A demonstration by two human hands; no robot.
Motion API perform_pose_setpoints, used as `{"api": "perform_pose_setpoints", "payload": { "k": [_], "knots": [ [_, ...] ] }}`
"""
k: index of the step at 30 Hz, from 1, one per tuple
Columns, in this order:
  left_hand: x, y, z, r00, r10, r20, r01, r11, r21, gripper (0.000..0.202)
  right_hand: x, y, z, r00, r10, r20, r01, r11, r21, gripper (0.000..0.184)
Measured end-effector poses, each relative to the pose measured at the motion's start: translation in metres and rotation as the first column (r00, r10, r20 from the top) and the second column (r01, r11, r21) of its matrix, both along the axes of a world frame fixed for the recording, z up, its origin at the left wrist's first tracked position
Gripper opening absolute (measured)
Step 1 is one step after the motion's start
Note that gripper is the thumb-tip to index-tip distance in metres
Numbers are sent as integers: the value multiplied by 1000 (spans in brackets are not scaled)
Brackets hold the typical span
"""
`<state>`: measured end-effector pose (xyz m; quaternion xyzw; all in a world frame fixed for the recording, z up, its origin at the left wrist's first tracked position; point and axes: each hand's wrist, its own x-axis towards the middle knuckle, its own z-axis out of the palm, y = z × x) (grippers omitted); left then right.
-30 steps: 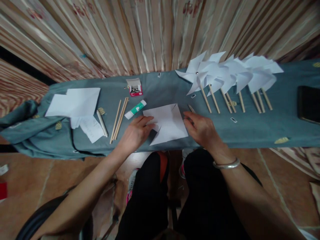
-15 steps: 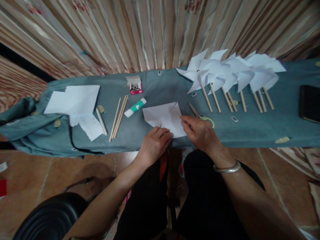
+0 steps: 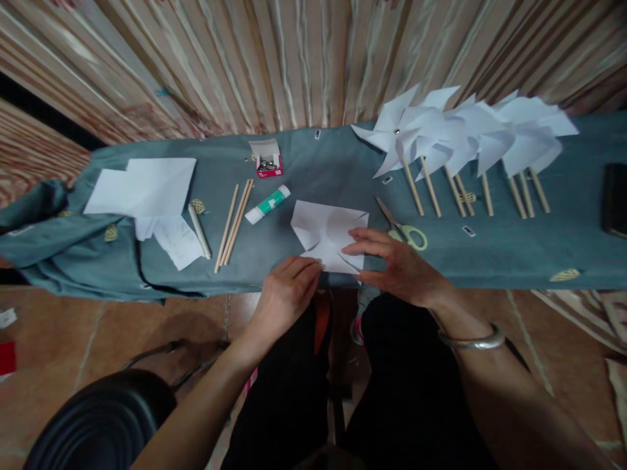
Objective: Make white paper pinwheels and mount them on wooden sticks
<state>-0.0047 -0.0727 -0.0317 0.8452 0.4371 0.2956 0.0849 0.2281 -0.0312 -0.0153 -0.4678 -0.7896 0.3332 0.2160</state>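
A white sheet of paper (image 3: 329, 225) with slits cut in from its corners lies near the table's front edge. My left hand (image 3: 290, 287) pinches the sheet's near left part between thumb and fingers. Over its right side, my right hand (image 3: 392, 264) is open, fingers spread and touching the paper. Scissors (image 3: 404, 228) with pale green handles lie just beyond my right hand. A green and white glue stick (image 3: 268, 205) rests to the left of the sheet.
Several paper pinwheels (image 3: 450, 140) on wooden sticks lie at the right. Loose wooden sticks (image 3: 238, 225), a white pen-like stick (image 3: 199, 232) and white paper sheets (image 3: 159, 186) are at the left. A red box (image 3: 268, 163) of small metal pieces stands at the back. A dark stool (image 3: 102, 418) is below left.
My right hand has gone from a pinch at the paper's right edge to spread fingers over it. The sheet has shifted and turned slightly; my left hand has moved a little left.
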Motion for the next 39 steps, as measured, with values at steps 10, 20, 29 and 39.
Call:
{"api": "perform_pose_setpoints", "payload": {
  "k": [10,20,29,39],
  "knots": [
    [5,-4,-1,999,7,37,-6,999,-36,19,-17,9,-9,985,-60,-160,62,998,5,6],
    [14,0,-17,988,57,142,-55,998,-13,18,-33,17,-18,995,-65,-69,78,976,202,5],
    [14,-2,-18,981,110,161,-103,994,-48,18,-29,16,-16,992,-128,-18,128,960,249,8],
    [12,0,-17,979,140,148,-134,990,-50,18,-32,9,-20,989,-88,119,41,936,351,31]
  ]
}}
